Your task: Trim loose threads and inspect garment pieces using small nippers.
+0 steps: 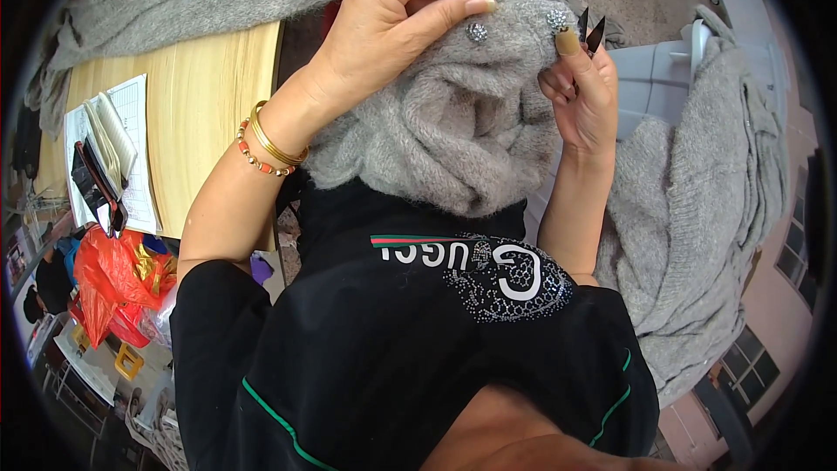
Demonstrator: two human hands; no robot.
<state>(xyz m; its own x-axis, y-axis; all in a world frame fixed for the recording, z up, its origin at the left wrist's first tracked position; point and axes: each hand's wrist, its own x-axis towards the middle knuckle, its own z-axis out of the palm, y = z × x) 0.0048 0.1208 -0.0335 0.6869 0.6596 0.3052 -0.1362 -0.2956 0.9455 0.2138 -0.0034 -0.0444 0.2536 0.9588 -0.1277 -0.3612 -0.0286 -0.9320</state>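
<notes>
A fuzzy grey knit garment (427,135) lies bunched against my front. Two round sparkling buttons sit on its upper part: one button (476,32) below my left fingertips, another button (557,19) right by my right thumb. My left hand (384,35) is closed in a pinch of thumb and forefinger at the knit; whatever is between the tips is too small to make out. My right hand (586,92) is closed around small black thread snips (596,36), whose pointed blades stick up past the fingers. Its thumb also presses the garment's edge beside the button.
At left, a wooden table (218,78) carries more grey knitwear (209,17), a printed sheet (139,139) and a dark wallet-like item (100,183). Red plastic bags (113,283) are below it. At right, grey knits (697,209) drape over a pale plastic bin (667,78).
</notes>
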